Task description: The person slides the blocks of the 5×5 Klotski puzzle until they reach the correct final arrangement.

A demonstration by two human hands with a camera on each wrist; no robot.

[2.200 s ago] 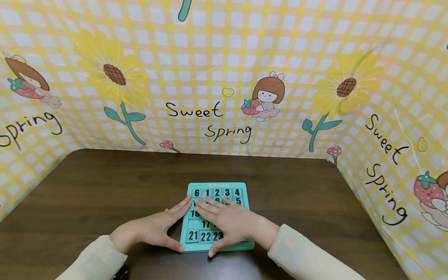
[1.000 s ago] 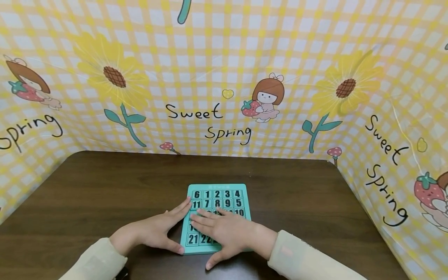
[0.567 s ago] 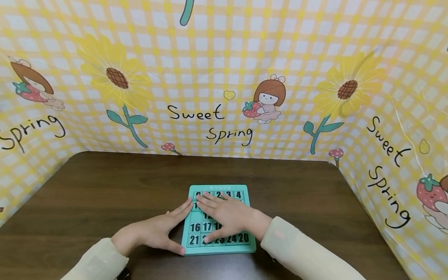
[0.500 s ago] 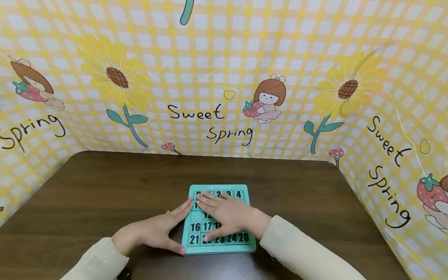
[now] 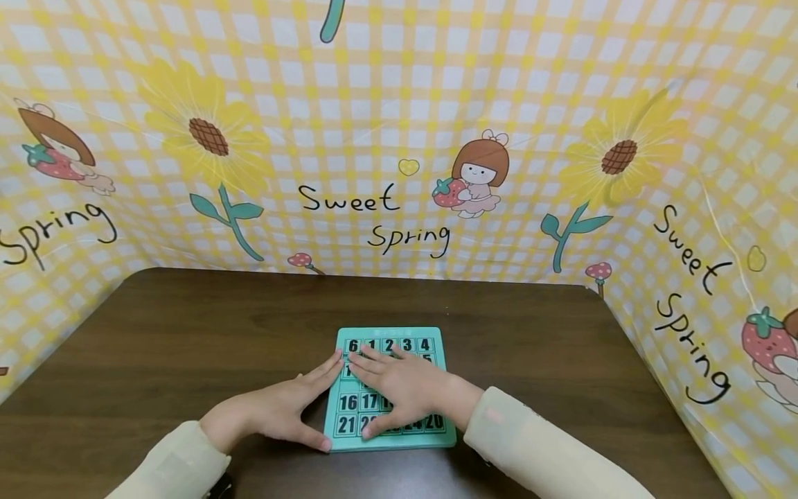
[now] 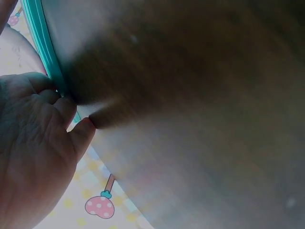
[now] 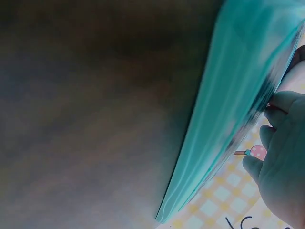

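A turquoise number slide puzzle [image 5: 399, 442] lies flat on the table in the head view, its tiles printed with black numbers. My left hand [image 5: 277, 409] braces its left side, straight fingers at the upper left edge and thumb at the lower left corner. Over the tiles spreads my right hand [image 5: 408, 388], palm down, its fingertips on the left tile of the second row. That hand covers most of the middle tiles. In the left wrist view, the fingers of the left hand [image 6: 33, 138] meet the puzzle's edge [image 6: 44, 47]. Beside the puzzle's side wall [image 7: 209, 109], the right hand [image 7: 286, 152] shows in the right wrist view.
The dark brown wooden table [image 5: 187, 319] extends around the puzzle. A yellow checked cloth [image 5: 349, 90] with flowers and lettering rises behind the table and at both sides.
The 16 tile has slid down one row on the left side. My right hand moved toward me, then back up, and now sits slightly lower, with the 11 tile seemingly shifted down. The left hand stays put.
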